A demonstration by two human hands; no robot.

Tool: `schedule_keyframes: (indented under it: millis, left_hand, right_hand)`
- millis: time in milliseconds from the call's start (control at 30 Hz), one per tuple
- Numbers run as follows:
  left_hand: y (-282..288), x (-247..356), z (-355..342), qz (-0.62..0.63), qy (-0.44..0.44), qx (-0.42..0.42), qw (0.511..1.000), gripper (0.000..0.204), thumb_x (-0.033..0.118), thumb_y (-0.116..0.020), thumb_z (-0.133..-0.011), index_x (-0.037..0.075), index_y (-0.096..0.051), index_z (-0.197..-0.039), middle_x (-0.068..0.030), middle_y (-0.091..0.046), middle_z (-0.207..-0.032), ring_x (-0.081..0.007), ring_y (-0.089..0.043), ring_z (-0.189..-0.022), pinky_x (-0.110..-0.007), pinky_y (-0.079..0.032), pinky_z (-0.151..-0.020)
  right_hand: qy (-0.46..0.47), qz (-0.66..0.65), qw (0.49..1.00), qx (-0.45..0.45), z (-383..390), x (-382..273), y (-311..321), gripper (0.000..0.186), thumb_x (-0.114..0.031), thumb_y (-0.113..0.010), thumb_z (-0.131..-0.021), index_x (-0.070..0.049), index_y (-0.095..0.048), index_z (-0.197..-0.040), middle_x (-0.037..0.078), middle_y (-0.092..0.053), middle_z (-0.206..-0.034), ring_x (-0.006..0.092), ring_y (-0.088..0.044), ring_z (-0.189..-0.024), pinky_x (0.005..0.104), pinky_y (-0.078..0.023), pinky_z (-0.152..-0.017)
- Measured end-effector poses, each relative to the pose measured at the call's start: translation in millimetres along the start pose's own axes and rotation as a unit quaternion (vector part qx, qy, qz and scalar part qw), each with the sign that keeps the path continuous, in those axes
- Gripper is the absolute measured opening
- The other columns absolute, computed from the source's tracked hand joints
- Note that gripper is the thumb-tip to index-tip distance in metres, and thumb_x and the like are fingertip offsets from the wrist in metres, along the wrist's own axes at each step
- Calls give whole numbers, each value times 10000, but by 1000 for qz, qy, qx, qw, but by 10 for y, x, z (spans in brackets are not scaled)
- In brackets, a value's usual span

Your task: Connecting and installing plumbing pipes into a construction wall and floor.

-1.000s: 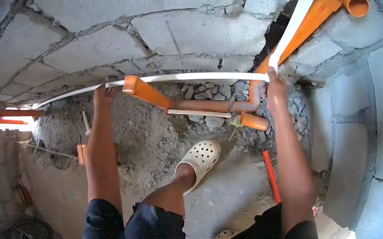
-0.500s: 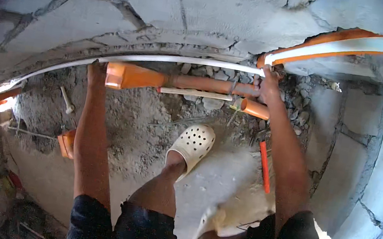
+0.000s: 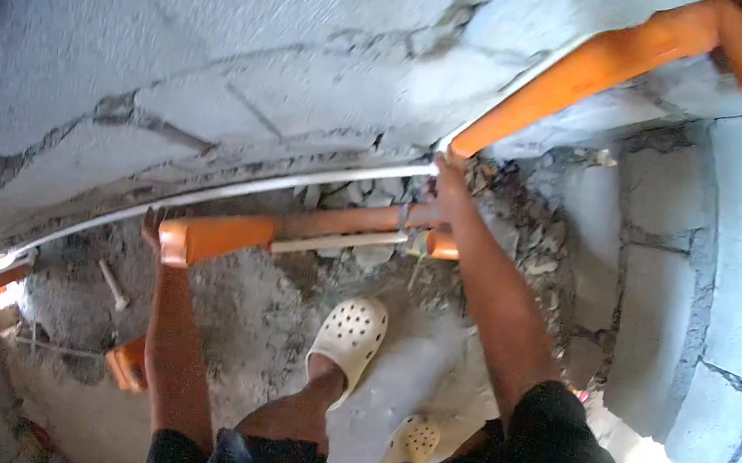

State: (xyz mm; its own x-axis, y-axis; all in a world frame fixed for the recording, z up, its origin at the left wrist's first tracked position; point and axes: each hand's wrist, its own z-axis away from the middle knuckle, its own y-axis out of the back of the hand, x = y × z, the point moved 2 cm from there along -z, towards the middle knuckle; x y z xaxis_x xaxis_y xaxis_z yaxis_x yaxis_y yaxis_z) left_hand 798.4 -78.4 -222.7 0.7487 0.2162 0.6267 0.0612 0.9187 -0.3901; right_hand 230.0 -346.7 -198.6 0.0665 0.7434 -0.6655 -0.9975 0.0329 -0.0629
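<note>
A long white pipe (image 3: pixel 301 179) runs along the foot of the block wall, with a second white length rising from its right-hand bend. My right hand (image 3: pixel 447 185) grips the pipe at that bend, beside the lower end of a large orange pipe (image 3: pixel 587 81). My left hand (image 3: pixel 153 230) has its fingers curled at the white pipe farther left, partly hidden by a wide orange pipe fitting (image 3: pixel 208 239). A brownish-orange pipe (image 3: pixel 344 219) runs right from that fitting, with a pale thin strip (image 3: pixel 335 243) just below it and a short orange piece (image 3: pixel 444 245) near my right forearm.
Grey block walls (image 3: pixel 654 269) enclose me, with broken rubble (image 3: pixel 530 219) at their foot. My cream perforated clogs (image 3: pixel 352 331) stand on the dusty ground. A small white fitting (image 3: pixel 115 285) and an orange box-like piece (image 3: pixel 125 362) lie left. Bright gaps show at lower left and right.
My view has shifted, so the pipes and both hands appear lower and farther left than half a second ago. Both hands stay at the white pipe. My second clog shows more fully now.
</note>
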Motion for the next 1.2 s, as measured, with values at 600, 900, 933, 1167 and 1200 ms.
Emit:
schedule_keyframes:
  millis: [600,900,933,1167,1200]
  left_hand:
    - [-378,-206,1259,-191,-170,41,966,307,265,-570,-982,25,-620,-1168,-108,-634,-1115,-262,-625,-1001,-431,-516,-863]
    - [-1607,470,3343,-370,-588,-238,679,224,138,-542,-1009,-39,-658,-1083,-100,-686,-1011,-166,-634,-894,-297,-524,-804]
    - [-1690,390,3446,-385,-566,-244,687,223,141,-562,-998,-39,-658,-1085,-97,-684,-999,-170,-629,-885,-307,-521,-797]
    - [-2787,-90,4673,-416,-721,-406,376,233,122,-638,-912,-30,-654,-1088,-156,-669,-1041,-288,-662,-929,-418,-591,-729]
    - [-2958,-92,4912,-435,-725,-443,297,231,100,-647,-882,-14,-658,-1082,-154,-668,-1060,-287,-665,-940,-436,-588,-767]
  right_hand:
    - [309,-34,944,107,-781,130,971,227,-351,-553,-988,-128,-586,-1015,29,-561,-587,153,-510,-424,310,-380,-360]
    - [108,14,994,3,241,-270,311,519,-159,-529,-982,-299,-423,-1470,32,-563,-653,128,-519,-488,302,-387,-398]
    - [108,8,994,-4,165,-259,352,503,-161,-533,-985,-282,-437,-1463,40,-570,-645,132,-518,-484,308,-383,-397]
    - [135,-93,984,76,-262,201,512,233,-193,-615,-926,-143,-557,-1147,59,-556,-652,172,-554,-486,341,-424,-397]
    - [130,-103,983,73,-211,232,463,233,-193,-615,-926,-143,-557,-1147,59,-556,-652,172,-554,-486,341,-424,-397]
